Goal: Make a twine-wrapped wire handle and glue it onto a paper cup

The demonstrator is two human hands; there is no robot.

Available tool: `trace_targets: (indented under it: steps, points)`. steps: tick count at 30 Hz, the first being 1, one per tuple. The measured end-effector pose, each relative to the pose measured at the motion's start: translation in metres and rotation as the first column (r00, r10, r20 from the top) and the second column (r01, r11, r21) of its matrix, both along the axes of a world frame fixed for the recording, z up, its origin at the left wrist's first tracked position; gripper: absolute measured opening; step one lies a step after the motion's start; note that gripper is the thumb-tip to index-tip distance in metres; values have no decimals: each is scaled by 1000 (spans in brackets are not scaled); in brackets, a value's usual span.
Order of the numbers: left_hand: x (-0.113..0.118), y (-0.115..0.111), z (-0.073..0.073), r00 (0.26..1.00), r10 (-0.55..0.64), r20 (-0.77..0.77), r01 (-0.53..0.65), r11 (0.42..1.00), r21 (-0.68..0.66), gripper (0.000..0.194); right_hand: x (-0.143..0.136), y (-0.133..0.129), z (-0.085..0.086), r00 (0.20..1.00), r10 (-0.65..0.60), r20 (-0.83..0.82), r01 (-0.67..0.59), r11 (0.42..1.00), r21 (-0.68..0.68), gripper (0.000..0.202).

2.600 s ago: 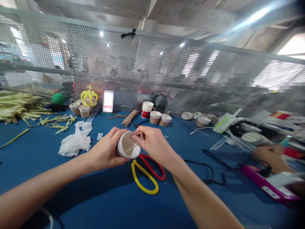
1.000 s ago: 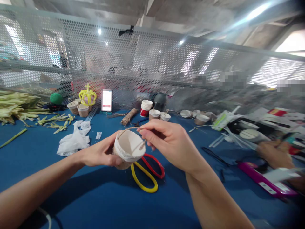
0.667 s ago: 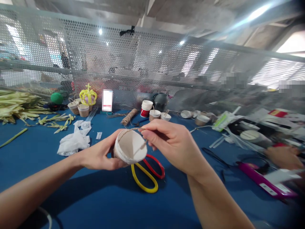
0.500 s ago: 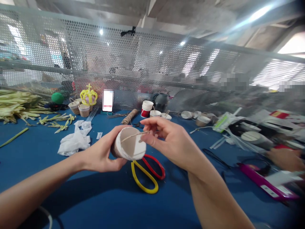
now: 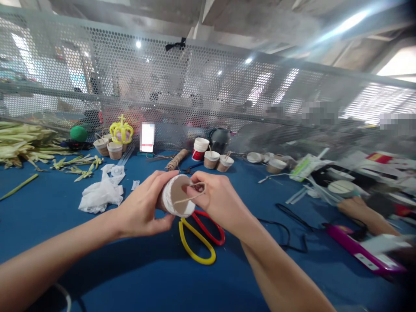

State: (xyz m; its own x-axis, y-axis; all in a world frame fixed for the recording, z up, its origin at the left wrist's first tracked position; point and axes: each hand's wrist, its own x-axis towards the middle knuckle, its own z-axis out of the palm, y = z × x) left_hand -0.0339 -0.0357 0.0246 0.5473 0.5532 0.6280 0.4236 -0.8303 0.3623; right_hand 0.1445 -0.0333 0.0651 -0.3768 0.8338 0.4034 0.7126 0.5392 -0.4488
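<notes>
My left hand (image 5: 141, 206) is wrapped round the side of a small cup (image 5: 168, 195) with a white rim and a brownish wall, tilted so that its mouth faces right. Between the fingertips of my right hand (image 5: 216, 197), at the mouth, is a piece of twine (image 5: 186, 200). One end of the twine runs into the cup and the rest loops over my fingers. Scissors (image 5: 212, 259) with one yellow and one red handle lie on the blue table just below the cup; their blades are hidden.
Crumpled white cloth (image 5: 101, 193) lies to the left. Behind stand a twine roll (image 5: 177, 159), a red-and-white tub (image 5: 200, 149) and several similar cups (image 5: 212, 161). At right are a purple power strip (image 5: 352, 249), black cables (image 5: 289, 236) and another person's hand (image 5: 360, 210).
My right hand has moved left and in to the cup's mouth, bending the twine into a loop. The cup has shifted slightly left. The other person's hand has moved left.
</notes>
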Motion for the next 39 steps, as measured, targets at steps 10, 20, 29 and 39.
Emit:
trace_targets:
  steps: [10, 20, 29, 39]
  points:
    - [0, 1, -2, 1000, 18, 24, -19, 1000, 21, 69, -2, 0, -1, 1000, -11, -8, 11, 1000, 20, 12]
    - [1, 1, -4, 999, 18, 41, -17, 1000, -25, 70, -3, 5, -4, 1000, -24, -11, 24, 999, 36, 11]
    - [1, 7, -13, 993, 112, 27, -110, 992, -53, 71, -7, 8, -7, 999, -32, -36, 31, 999, -16, 9]
    - [1, 8, -17, 993, 120, 20, -120, 993, -17, 70, -8, 11, -14, 998, -34, -50, 36, 999, 29, 15]
